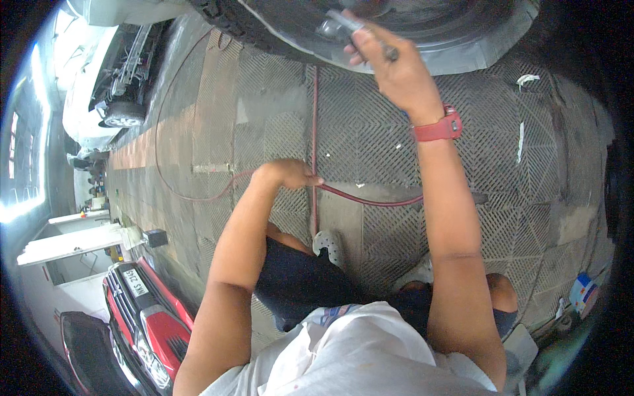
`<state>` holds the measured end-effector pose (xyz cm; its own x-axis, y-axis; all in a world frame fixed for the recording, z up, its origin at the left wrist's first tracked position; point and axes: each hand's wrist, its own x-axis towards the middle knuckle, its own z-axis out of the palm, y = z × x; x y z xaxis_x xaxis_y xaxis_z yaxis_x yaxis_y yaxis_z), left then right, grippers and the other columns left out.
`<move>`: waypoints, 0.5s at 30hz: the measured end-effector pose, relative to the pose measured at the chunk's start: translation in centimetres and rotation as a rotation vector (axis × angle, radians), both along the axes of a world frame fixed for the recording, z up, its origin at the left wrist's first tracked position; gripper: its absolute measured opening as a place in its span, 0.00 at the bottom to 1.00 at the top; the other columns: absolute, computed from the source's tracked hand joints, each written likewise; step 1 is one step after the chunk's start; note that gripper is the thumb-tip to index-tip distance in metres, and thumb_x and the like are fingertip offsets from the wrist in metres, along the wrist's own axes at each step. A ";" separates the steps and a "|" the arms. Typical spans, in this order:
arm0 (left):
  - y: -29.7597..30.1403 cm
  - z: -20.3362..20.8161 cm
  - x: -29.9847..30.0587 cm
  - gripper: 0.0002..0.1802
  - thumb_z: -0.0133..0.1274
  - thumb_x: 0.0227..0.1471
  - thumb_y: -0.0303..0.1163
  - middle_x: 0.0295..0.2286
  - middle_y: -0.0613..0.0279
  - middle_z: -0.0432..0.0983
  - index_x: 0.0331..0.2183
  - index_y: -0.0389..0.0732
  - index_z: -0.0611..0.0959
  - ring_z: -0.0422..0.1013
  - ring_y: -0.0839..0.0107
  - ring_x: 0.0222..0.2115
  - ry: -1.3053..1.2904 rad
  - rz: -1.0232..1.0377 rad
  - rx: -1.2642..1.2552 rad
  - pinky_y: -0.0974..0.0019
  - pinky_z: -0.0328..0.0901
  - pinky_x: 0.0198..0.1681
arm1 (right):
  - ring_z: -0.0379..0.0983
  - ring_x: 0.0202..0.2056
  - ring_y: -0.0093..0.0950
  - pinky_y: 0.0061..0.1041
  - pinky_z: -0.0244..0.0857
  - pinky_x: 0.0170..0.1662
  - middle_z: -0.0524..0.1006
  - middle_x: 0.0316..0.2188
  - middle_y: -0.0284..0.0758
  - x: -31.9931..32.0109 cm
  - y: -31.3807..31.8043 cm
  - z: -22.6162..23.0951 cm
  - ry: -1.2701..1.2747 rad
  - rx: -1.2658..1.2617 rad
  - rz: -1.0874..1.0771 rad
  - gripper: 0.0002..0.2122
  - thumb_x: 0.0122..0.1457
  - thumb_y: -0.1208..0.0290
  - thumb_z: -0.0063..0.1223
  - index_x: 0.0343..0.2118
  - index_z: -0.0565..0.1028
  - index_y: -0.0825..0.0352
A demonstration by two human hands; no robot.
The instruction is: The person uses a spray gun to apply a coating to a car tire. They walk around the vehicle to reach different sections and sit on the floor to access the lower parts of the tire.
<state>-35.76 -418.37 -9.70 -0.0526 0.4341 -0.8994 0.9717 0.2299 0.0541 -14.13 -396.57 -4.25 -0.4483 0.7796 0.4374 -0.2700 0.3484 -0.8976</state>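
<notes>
A dark red hose [370, 202] runs across the floor from left to right and passes behind my right forearm. My left hand [290, 175] is closed round this hose, with the fingers pointing right. Farther off, my right hand [401, 72], with a red watch on its wrist, grips a silver metal tool [345, 24]. A dark round end of the tool pokes out by the knuckles; its exact kind is unclear. The tool is held up in front of a tyre [247, 30] and a grey, sheet-like covering [489, 56] at the top of the view.
Ribbed mats [370, 125] cover the floor, with white scraps on them. Another stretch of hose lies straight between my feet and the tyre. A pale vehicle [89, 99] with its front exposed stands far left; a red vehicle [155, 303] is near left. A blue-and-white container [584, 294] sits at right.
</notes>
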 end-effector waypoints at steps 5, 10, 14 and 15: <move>-0.7 1.0 -4.5 0.28 0.56 0.60 0.58 0.53 0.50 0.83 0.49 0.48 0.90 0.76 0.44 0.58 0.261 0.086 0.026 0.40 0.63 0.66 | 0.81 0.30 0.21 0.21 0.75 0.31 0.85 0.34 0.37 1.5 0.5 4.4 0.220 -0.271 -0.059 0.26 0.76 0.50 0.47 0.59 0.79 0.69; -6.6 2.7 -10.3 0.20 0.62 0.56 0.52 0.49 0.57 0.86 0.46 0.53 0.92 0.76 0.48 0.58 0.393 0.284 0.162 0.30 0.52 0.69 | 0.81 0.26 0.24 0.21 0.66 0.16 0.85 0.31 0.40 -0.2 0.6 6.3 0.283 -0.336 -0.127 0.35 0.76 0.38 0.34 0.50 0.82 0.70; -4.8 5.9 -8.9 0.17 0.65 0.54 0.48 0.46 0.61 0.88 0.44 0.56 0.93 0.77 0.50 0.56 0.409 0.414 0.170 0.29 0.49 0.70 | 0.81 0.24 0.25 0.21 0.65 0.16 0.84 0.29 0.38 -1.9 2.5 4.6 0.342 -0.426 -0.127 0.32 0.75 0.37 0.36 0.49 0.81 0.66; -4.7 6.2 -8.5 0.16 0.66 0.54 0.47 0.45 0.61 0.88 0.44 0.57 0.93 0.78 0.50 0.56 0.416 0.418 0.184 0.30 0.49 0.71 | 0.80 0.23 0.25 0.21 0.65 0.16 0.83 0.29 0.38 -2.2 2.8 3.7 0.288 -0.460 -0.108 0.32 0.75 0.38 0.37 0.49 0.82 0.65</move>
<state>-44.24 -423.07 -3.51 -0.5822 0.4468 -0.6792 0.7496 0.6185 -0.2357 -16.29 -393.79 -0.55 -0.2679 0.9541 0.1338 -0.5117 -0.0233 -0.8588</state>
